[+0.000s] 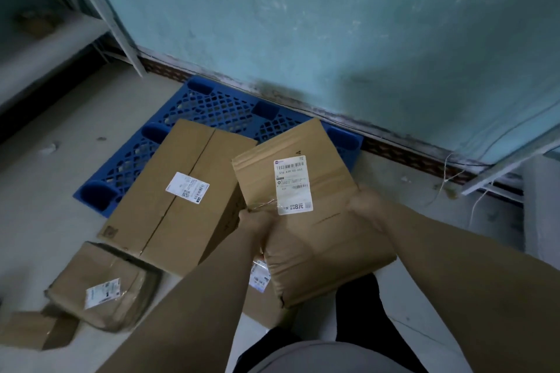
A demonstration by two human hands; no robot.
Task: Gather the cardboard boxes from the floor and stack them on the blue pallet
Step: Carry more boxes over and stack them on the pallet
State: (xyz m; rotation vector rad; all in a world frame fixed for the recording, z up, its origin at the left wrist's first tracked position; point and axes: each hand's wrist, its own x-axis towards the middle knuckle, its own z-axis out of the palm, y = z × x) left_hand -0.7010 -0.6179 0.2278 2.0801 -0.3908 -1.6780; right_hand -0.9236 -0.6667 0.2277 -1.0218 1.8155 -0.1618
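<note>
Against a scuffed teal wall, a blue lattice plastic pallet lies on the pale floor. Both hands, left hand and right hand, grip a flat brown labelled cardboard box by its sides, held above the floor just before the pallet. Beside it, a long brown taped cardboard box rests partly on the pallet.

The blue pallet lies against the wall; its upper-left grid is bare and open from above. A large box covers its lower part and overhangs the floor. The held box blocks the pallet's right side. At lower left, a crushed box and a small box crowd the floor. Shelf legs flank the upper left.
</note>
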